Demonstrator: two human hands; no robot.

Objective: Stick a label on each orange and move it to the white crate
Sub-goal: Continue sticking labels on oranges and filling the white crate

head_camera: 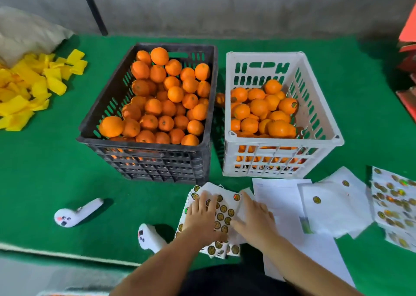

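both hands are spread flat: the left hand (203, 214) and right hand (253, 217) press the white sheet of round gold labels (221, 212) at the green mat's (56, 172) near edge. thin, limp labels should be peeled by an edge. 2 crates are seen: the black plastic crate (144, 158) holds unlabelled oranges (157, 97); the white plastic crate (279, 158) sits beside it.

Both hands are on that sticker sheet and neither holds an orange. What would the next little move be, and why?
Probably peel one label off the sheet: the left hand lies flat on it, the right hand is at its edge, and the black crate is full of oranges waiting.
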